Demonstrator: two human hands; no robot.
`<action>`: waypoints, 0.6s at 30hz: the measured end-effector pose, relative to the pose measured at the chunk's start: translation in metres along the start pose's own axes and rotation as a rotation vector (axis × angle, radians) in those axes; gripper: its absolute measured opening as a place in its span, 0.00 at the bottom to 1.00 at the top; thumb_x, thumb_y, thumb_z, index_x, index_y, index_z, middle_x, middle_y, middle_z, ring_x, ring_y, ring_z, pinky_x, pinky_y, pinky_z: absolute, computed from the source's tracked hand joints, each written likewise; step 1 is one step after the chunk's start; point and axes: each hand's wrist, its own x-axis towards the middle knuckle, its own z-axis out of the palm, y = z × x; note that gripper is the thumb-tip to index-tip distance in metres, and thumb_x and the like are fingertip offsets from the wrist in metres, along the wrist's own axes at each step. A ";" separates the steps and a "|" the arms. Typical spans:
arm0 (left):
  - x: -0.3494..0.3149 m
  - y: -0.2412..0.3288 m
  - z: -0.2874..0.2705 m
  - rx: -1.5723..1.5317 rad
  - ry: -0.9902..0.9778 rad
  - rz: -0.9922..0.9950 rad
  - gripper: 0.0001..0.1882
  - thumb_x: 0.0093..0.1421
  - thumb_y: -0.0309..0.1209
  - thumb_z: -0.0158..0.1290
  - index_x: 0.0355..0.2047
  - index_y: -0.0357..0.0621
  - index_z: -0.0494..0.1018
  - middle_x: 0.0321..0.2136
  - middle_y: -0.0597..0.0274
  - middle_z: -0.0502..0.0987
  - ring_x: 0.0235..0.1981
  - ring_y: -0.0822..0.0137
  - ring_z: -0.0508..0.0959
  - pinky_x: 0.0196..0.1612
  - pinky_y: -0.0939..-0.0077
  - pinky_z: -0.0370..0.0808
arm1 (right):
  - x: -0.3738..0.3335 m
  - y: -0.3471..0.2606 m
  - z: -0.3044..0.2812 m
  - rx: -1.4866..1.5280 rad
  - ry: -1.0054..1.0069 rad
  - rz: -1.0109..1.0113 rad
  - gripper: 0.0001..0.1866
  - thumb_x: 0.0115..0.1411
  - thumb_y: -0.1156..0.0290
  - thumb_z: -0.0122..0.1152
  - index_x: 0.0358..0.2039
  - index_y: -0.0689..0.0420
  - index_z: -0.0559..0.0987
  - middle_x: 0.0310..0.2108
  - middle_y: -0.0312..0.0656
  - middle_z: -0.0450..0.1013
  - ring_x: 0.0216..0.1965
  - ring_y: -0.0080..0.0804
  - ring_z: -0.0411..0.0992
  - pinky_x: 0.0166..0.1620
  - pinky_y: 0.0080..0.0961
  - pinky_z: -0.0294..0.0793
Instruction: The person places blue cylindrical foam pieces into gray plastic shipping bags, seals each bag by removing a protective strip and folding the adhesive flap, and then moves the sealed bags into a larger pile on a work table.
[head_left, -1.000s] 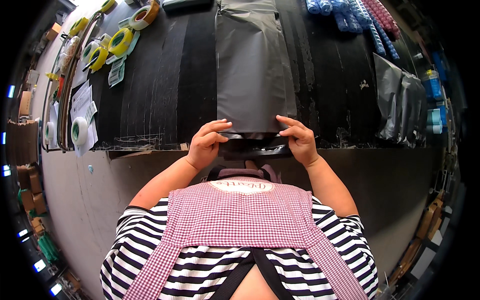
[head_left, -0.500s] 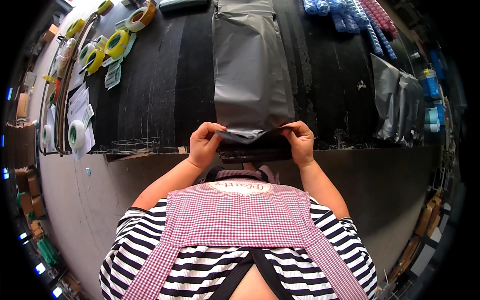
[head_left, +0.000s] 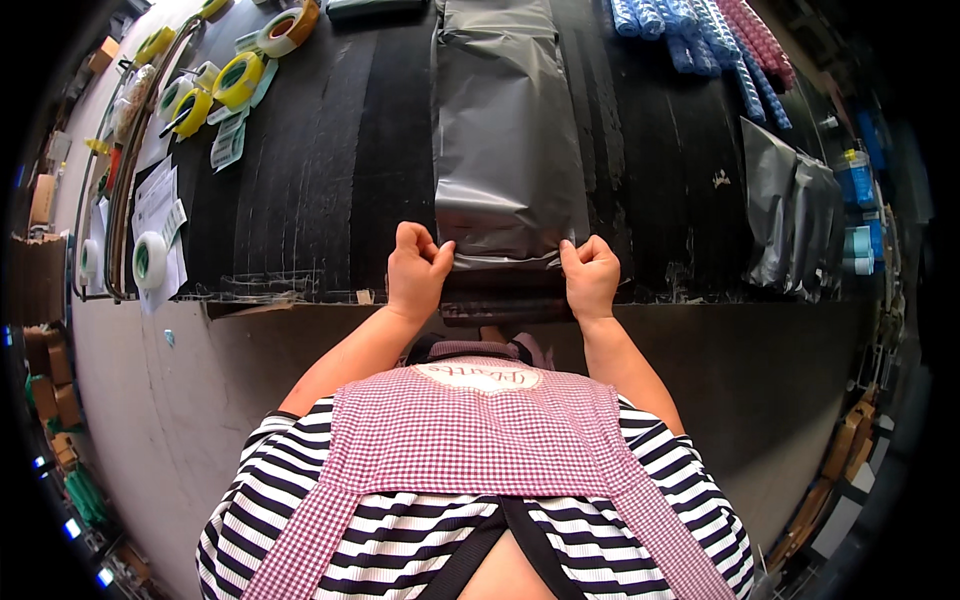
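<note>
We have a long grey bag (head_left: 508, 140) lying flat on the black surface (head_left: 290, 190). The grip of our left hand (head_left: 420, 268) pinches the bag's near edge at its left corner. The grip of our right hand (head_left: 592, 275) pinches the same edge at its right corner. Left of the bag sits a yellow tape roll (head_left: 245, 99). Blue bumpy rolls (head_left: 690, 30) lie to the bag's far right.

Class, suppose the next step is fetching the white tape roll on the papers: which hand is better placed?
Probably the left hand: it is nearer the white tape roll than the right hand, though both hands hold the grey plastic.
</note>
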 end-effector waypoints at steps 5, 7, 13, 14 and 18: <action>0.013 0.007 0.007 0.403 -0.127 0.087 0.13 0.58 0.30 0.62 0.38 0.44 0.68 0.22 0.54 0.76 0.28 0.46 0.78 0.34 0.57 0.75 | 0.001 -0.017 0.005 -0.269 0.030 -0.172 0.15 0.55 0.73 0.70 0.26 0.57 0.69 0.18 0.38 0.65 0.19 0.35 0.65 0.29 0.34 0.69; 0.014 0.013 0.000 0.493 -0.123 0.211 0.13 0.58 0.30 0.62 0.39 0.45 0.70 0.26 0.55 0.77 0.32 0.48 0.79 0.36 0.58 0.75 | 0.006 -0.027 -0.002 -0.368 0.039 -0.157 0.15 0.53 0.73 0.70 0.30 0.56 0.69 0.22 0.39 0.66 0.24 0.38 0.68 0.32 0.35 0.71; 0.010 0.059 0.012 0.343 -0.327 0.623 0.15 0.58 0.29 0.62 0.46 0.48 0.74 0.39 0.56 0.74 0.43 0.49 0.77 0.46 0.59 0.75 | 0.014 -0.077 0.001 -0.401 -0.009 -0.489 0.19 0.54 0.74 0.68 0.45 0.55 0.73 0.40 0.45 0.70 0.41 0.44 0.73 0.44 0.40 0.74; 0.013 0.049 0.021 0.361 -0.343 0.590 0.15 0.58 0.29 0.62 0.46 0.47 0.73 0.40 0.56 0.73 0.44 0.48 0.77 0.47 0.59 0.75 | 0.013 -0.086 0.017 -0.381 -0.073 -0.447 0.19 0.55 0.73 0.67 0.47 0.55 0.73 0.42 0.47 0.71 0.43 0.46 0.73 0.45 0.41 0.75; 0.020 0.038 0.034 0.354 -0.423 0.432 0.17 0.59 0.29 0.61 0.46 0.44 0.69 0.42 0.53 0.72 0.45 0.47 0.76 0.48 0.58 0.75 | 0.025 -0.098 0.055 -0.845 -0.258 -0.244 0.42 0.60 0.51 0.68 0.68 0.54 0.60 0.55 0.53 0.70 0.52 0.54 0.74 0.53 0.42 0.77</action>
